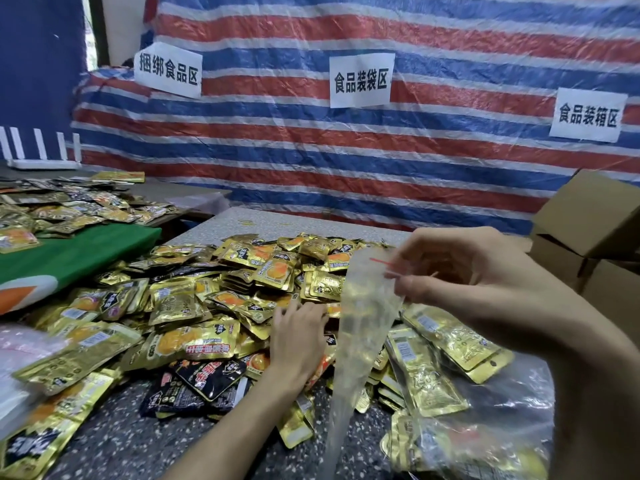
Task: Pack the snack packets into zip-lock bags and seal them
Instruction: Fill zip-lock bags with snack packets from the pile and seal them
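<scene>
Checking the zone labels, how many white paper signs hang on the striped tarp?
3: left sign, middle sign, right sign. More could lie outside the view.

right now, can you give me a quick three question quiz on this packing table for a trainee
1. True or false: the right hand pinches the zip-lock bag near its red-striped top.
2. Pick one: the left hand rests on A) the cardboard boxes, B) the pile of snack packets, C) the green cloth.
3. Fill in: ____ white paper signs hang on the striped tarp.

Key: 1 true; 2 B; 3 three.
</scene>
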`<action>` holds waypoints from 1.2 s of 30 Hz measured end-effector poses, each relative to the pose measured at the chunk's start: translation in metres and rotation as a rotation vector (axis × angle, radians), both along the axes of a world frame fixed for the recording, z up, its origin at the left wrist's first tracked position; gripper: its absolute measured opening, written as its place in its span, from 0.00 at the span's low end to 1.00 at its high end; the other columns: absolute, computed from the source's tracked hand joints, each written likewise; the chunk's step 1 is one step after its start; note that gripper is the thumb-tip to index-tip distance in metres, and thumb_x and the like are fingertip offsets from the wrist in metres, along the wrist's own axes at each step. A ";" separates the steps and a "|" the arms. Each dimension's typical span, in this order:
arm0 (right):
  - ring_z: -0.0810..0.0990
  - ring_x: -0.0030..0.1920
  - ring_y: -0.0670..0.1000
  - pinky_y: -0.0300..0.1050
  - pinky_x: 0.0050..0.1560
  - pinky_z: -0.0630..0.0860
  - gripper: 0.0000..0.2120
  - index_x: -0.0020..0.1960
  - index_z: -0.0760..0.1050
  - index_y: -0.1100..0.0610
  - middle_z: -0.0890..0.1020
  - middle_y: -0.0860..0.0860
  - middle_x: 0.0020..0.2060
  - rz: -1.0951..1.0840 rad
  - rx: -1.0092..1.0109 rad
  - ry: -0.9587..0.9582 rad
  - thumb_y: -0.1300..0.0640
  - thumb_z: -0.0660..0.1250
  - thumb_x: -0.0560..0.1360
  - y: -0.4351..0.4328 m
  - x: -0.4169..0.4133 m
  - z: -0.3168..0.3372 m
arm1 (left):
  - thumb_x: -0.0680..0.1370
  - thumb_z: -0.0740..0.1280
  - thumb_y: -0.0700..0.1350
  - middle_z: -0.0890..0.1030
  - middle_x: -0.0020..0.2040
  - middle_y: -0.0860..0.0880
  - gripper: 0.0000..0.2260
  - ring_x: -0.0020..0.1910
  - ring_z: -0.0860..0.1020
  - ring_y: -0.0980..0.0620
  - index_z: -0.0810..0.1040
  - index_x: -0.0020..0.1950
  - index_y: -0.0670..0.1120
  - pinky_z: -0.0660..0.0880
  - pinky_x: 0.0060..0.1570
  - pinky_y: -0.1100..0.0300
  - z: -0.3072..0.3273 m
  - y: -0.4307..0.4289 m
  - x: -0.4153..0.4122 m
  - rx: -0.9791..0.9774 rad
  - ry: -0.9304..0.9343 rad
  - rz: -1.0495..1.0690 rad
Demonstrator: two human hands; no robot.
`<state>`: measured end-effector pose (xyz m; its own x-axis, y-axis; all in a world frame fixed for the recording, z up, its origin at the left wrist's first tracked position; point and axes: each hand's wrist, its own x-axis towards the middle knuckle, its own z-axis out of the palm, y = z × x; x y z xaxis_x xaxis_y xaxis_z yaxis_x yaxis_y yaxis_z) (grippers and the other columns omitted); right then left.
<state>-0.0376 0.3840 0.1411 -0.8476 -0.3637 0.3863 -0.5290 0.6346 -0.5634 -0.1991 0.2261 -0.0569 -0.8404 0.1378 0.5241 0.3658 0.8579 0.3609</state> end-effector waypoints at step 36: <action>0.84 0.42 0.50 0.54 0.43 0.81 0.06 0.45 0.87 0.52 0.85 0.47 0.42 0.198 0.051 0.014 0.62 0.76 0.71 -0.052 -0.008 -0.013 | 0.69 0.78 0.46 0.85 0.34 0.56 0.03 0.38 0.82 0.60 0.86 0.36 0.52 0.75 0.33 0.67 0.193 -0.103 0.123 0.296 -0.086 -0.283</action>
